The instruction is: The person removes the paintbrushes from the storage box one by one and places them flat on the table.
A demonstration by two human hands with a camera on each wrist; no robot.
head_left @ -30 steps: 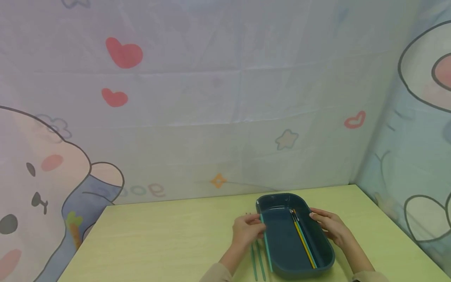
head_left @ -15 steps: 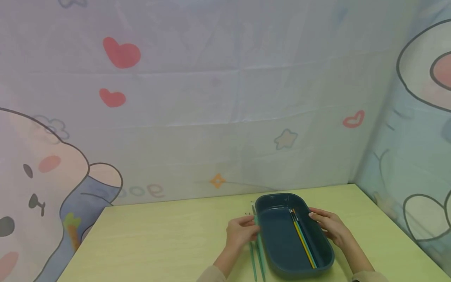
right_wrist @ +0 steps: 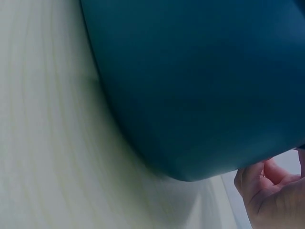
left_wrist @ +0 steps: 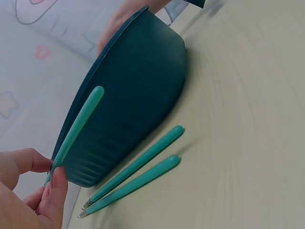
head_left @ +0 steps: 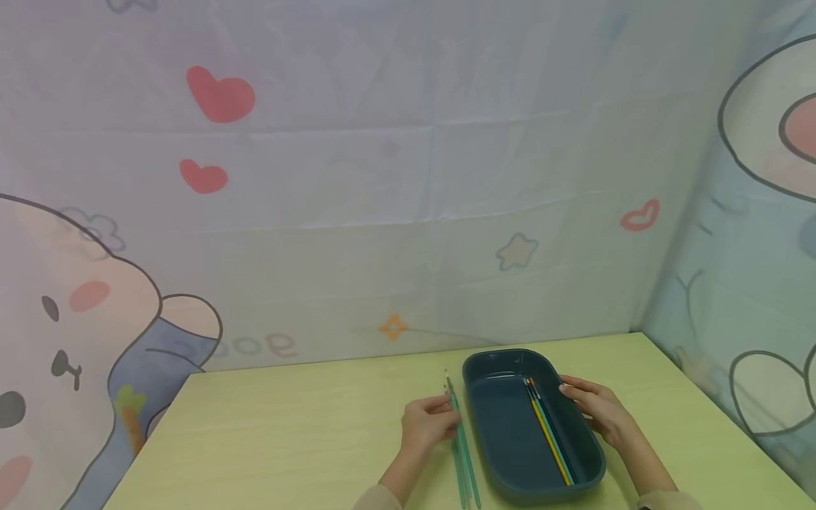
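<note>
Between thumb and fingers, my left hand (head_left: 430, 425) pinches a green-handled paintbrush (left_wrist: 78, 125), held tilted above the table just left of the tray. Two more green paintbrushes (left_wrist: 136, 164) lie side by side on the table below it, partly overlapped by the held one in the head view. On the right, my right hand (head_left: 599, 411) grips the rim of a dark teal tray (head_left: 510, 489), fingers along its outer side. Inside the tray a yellow-handled paintbrush (head_left: 550, 443) lies next to a green-handled one (head_left: 561, 448). The right wrist view shows mostly the tray's outer wall (right_wrist: 200, 86).
The pale yellow table (head_left: 287, 432) ends at a back edge against a printed cloth backdrop (head_left: 357, 177). Another cloth panel (head_left: 733, 283) hangs along the right side.
My left hand has moved left with the paintbrush, from the tray's left rim to over the two brushes on the table. The right hand and tray stay put.
</note>
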